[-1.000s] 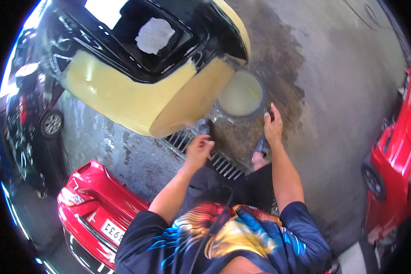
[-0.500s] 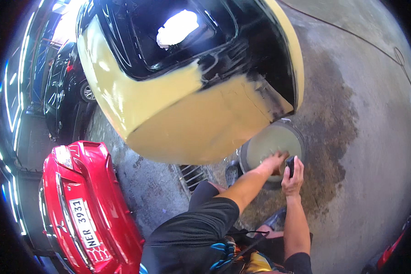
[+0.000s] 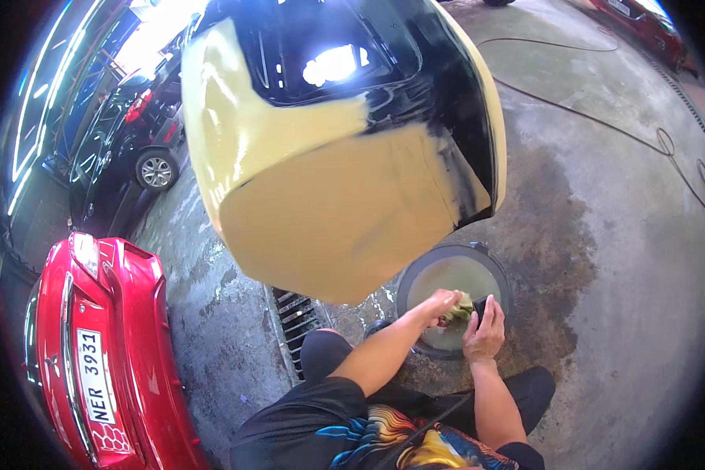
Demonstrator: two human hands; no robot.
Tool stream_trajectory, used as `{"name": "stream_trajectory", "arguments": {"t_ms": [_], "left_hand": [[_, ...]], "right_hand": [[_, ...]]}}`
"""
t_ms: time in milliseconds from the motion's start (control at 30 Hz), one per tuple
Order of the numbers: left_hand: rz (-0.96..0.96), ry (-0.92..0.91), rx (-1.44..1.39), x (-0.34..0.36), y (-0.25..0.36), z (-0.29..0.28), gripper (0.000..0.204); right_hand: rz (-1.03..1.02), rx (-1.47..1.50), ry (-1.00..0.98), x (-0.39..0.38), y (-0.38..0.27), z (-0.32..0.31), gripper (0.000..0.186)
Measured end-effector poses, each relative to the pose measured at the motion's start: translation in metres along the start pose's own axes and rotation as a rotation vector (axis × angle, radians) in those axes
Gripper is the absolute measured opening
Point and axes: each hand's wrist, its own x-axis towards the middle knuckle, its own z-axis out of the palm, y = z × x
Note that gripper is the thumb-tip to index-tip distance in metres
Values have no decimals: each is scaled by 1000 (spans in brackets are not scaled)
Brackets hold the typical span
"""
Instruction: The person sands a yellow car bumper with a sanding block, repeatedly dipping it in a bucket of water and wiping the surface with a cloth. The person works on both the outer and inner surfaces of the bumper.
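Closed round a wet, yellowish-green cloth (image 3: pixel 461 309), my left hand (image 3: pixel 439 305) is above the cloudy water of a round grey bucket (image 3: pixel 406 291). Beside it, at the bucket's near right side, my right hand (image 3: pixel 485 338) grips a small black block (image 3: pixel 480 306) with the fingers up along its side. The cloth and the block are close together; whether they touch I cannot tell. In front of the bucket stands a car body (image 3: pixel 313 211) with dull tan and glossy pale-yellow areas and a black lower corner.
A red car (image 3: pixel 145 345) is at the left, with a dark car (image 3: pixel 121 149) behind it. A metal floor grate (image 3: pixel 294 317) lies left of the bucket. Wet, dark concrete (image 3: pixel 552 258) spreads to its right, and a thin hose (image 3: pixel 580 110) runs across the floor beyond.
My left hand has come up out of the bucket water with the cloth in it. My right hand still holds the black block. The view has shifted, showing more floor at the far right.
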Motion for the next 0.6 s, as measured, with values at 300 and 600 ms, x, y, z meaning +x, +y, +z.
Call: {"name": "stream_trajectory", "arguments": {"t_ms": [300, 600], "left_hand": [[644, -264, -174, -218, 111, 27, 19], [470, 96, -23, -180, 76, 19, 59]], "right_hand": [[487, 590, -173, -6, 19, 68, 49], [1031, 2172, -54, 3, 38, 109, 41]]}}
